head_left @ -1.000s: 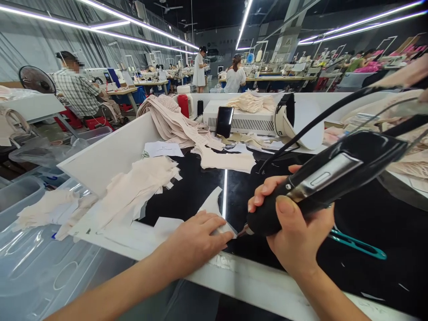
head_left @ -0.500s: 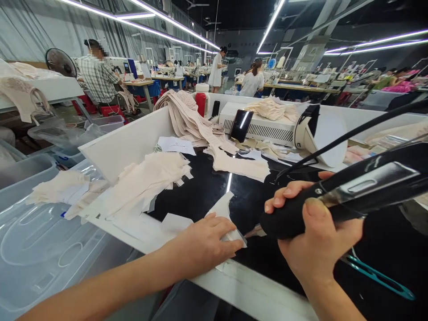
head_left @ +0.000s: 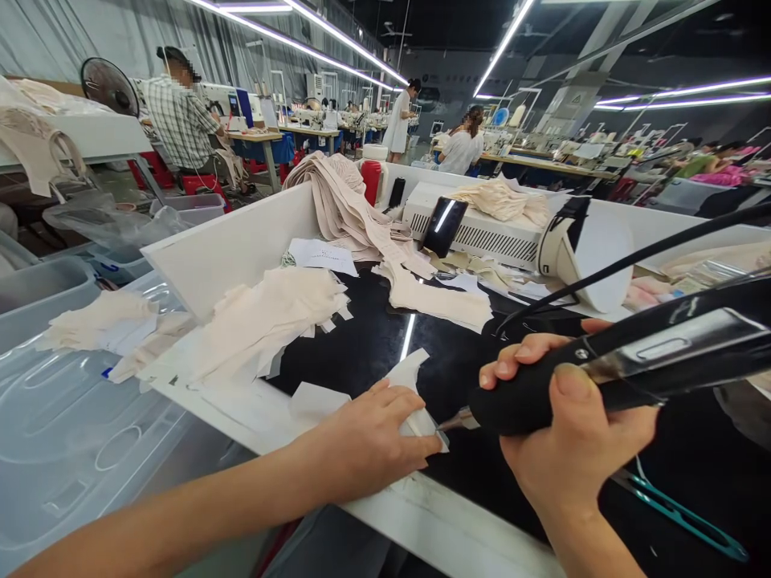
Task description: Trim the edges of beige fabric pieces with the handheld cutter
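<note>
My left hand (head_left: 367, 437) lies flat, fingers stretched out, pressing a small white fabric piece (head_left: 410, 374) onto the black work surface (head_left: 373, 345) near its front edge. My right hand (head_left: 572, 437) is wrapped round the grip of a black corded hand tool (head_left: 632, 361). The tool's metal tip (head_left: 454, 420) touches the fabric piece right at my left fingertips. A black cable (head_left: 632, 257) runs up from the tool to the right.
Cream fabric pieces (head_left: 271, 317) are piled at the left, more (head_left: 343, 209) drape over the white wall (head_left: 222, 253). A white box (head_left: 482, 229) with a phone (head_left: 442, 226) stands behind. Teal snips (head_left: 680, 514) lie at the right. Clear plastic bins (head_left: 66, 425) are at left; other people sit beyond.
The view has shifted slightly, so everything sits a little lower and to the right. My left hand and the tool tip stay on the white fabric piece.
</note>
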Motion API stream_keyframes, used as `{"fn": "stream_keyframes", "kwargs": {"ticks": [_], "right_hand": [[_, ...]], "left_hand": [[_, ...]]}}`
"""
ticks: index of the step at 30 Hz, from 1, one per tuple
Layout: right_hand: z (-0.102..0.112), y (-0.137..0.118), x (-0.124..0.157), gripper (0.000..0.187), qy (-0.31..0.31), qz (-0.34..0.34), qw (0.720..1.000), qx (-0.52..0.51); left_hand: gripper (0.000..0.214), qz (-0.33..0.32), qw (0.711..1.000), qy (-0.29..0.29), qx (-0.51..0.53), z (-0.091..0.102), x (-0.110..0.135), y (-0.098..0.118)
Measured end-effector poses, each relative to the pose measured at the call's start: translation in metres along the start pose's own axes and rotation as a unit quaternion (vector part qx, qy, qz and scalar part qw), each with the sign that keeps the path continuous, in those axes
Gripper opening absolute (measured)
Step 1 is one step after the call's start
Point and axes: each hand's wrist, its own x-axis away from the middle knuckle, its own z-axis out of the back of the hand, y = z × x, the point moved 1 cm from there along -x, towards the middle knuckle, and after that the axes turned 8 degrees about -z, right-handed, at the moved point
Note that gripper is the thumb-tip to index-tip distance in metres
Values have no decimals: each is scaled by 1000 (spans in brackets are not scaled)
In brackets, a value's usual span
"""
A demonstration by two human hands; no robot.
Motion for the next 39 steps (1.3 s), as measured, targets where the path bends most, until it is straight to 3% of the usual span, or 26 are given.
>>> {"fn": "stream_keyframes", "kwargs": {"ticks": [5,17,27,30,35,39], "right_hand": [[-5,-2,-2,46,17,-6,1000,5],[-8,9,-6,48,-7,8,1000,-2],[5,-1,10,51,-44,14,999,-9],[8,-2,13,53,-50,16,999,-12],[7,0,14,52,-47,20,999,-16],[6,1,16,49,-49,31,998,-22]], "left_hand": [[23,1,1000,-1,10,1,1,0],[25,-10,1000,16,13,-2,1,-2],[28,25,999,34,-31,2,4,36],[22,-6,998,60,-33,8,1,32],[19,-44,998,45,17,9,-4,17],[15,-27,998,38,29,8,-1,8]]}}
